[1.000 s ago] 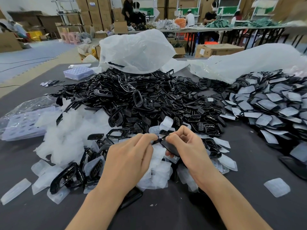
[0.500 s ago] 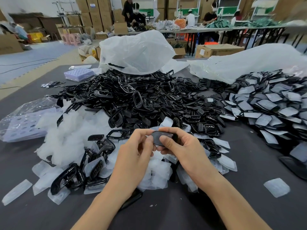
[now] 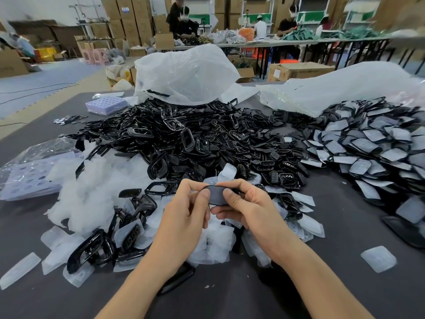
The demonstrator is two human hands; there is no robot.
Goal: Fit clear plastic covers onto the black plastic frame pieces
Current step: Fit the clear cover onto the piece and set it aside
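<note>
1. A single black frame piece (image 3: 217, 196) was held just above the near side of the stock. It was pinched between the left hand (image 3: 184, 217) and the right hand (image 3: 253, 210), with both thumbs laid on its upper face and the fingers curled behind it.
2. The face of the piece looked dull and greyish, as though a clear cover lay over it. Whether that cover was seated all round could not be told. The step in hand was judged to be the pressing of the cover onto the frame.
3. For the next move, thumb pressure would be needed along the rim until every edge had caught. A short carry to the right would follow, to the pile of covered pieces (image 3: 368, 153).
4. Open room was offered on that side. A bare stretch of the grey table (image 3: 345, 284) lay between the right forearm and the covered pile, with only one loose cover (image 3: 378, 259) on it.
5. Less room was left elsewhere. The heap of bare frames (image 3: 195, 139) lay just beyond the fingers. The drift of clear covers (image 3: 87, 192) and some stray frames lay beside the left wrist, so a sweep to the left was judged likely to scatter them.
</note>
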